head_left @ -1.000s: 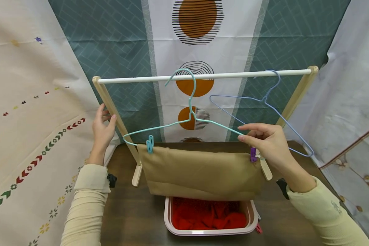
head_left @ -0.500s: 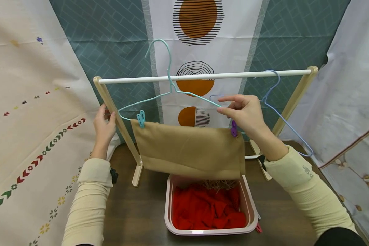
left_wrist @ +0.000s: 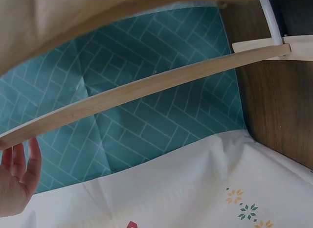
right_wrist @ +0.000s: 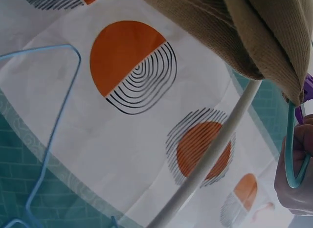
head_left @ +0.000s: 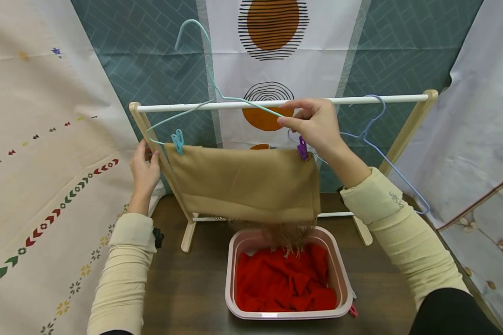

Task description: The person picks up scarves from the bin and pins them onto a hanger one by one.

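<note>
My right hand [head_left: 314,125] pinches the right arm of a mint-green hanger [head_left: 245,101], whose hook stands above the rack's white rail. From it hangs a folded tan fringed scarf [head_left: 243,181], pinned by a light-blue clothespin [head_left: 178,141] at the left and a purple clothespin [head_left: 302,148] at the right. The scarf's fringe overlaps the basket below. My left hand [head_left: 144,170] holds the left wooden post [head_left: 172,181] of the rack, its fingers partly behind it. The left wrist view shows those fingers at the edge of the post [left_wrist: 122,93].
A blue hanger [head_left: 377,148] hangs at the right of the white rail [head_left: 180,108]. On the dark table [head_left: 184,288], a pink basket [head_left: 231,274] contains red cloth [head_left: 285,284]. Clothespins [head_left: 353,309] lie beside its right side. Patterned cloths surround the table.
My right hand has lifted the mint hanger and scarf up and leftward, bringing the hook above the rail. More of the basket and the fringe shows. My left hand stays at the post.
</note>
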Demonstrator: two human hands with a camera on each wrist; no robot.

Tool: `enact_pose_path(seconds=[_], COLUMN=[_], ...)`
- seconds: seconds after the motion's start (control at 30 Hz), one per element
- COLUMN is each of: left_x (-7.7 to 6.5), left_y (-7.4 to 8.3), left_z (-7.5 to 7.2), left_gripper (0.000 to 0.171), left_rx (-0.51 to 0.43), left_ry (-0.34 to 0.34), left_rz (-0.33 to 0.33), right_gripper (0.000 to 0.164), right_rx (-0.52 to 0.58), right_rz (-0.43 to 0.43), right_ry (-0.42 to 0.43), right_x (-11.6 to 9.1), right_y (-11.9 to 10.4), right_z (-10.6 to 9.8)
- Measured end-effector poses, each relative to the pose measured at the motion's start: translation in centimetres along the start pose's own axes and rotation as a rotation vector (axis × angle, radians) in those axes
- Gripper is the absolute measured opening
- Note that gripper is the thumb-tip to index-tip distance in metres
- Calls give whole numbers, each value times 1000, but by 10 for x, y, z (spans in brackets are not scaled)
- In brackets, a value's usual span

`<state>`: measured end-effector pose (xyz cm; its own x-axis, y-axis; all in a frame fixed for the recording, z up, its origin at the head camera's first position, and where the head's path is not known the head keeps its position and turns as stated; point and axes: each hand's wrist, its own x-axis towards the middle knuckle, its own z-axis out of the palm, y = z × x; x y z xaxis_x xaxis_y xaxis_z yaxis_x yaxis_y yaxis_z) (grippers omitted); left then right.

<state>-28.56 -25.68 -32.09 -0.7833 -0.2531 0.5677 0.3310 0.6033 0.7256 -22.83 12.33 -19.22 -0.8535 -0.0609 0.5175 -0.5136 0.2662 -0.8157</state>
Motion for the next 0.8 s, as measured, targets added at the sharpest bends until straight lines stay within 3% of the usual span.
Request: enact_pose_path(seconds=[0.27,0.4,0.8], left_x=[0,1,0], left_y=[-1,-2,-2], left_z=[0,1,2], left_gripper=[41,39,32], left_rx=[20,21,14], left_ry=[28,52,94], left_rz=[4,25,55], right_gripper=[21,12,20], right_rx=[16,29,-39], right_rz=[7,-11,-129], right_ry=[45,69,106], right_x=[24,31,13], right_y=[-16,-15,39], right_z=[5,6,21])
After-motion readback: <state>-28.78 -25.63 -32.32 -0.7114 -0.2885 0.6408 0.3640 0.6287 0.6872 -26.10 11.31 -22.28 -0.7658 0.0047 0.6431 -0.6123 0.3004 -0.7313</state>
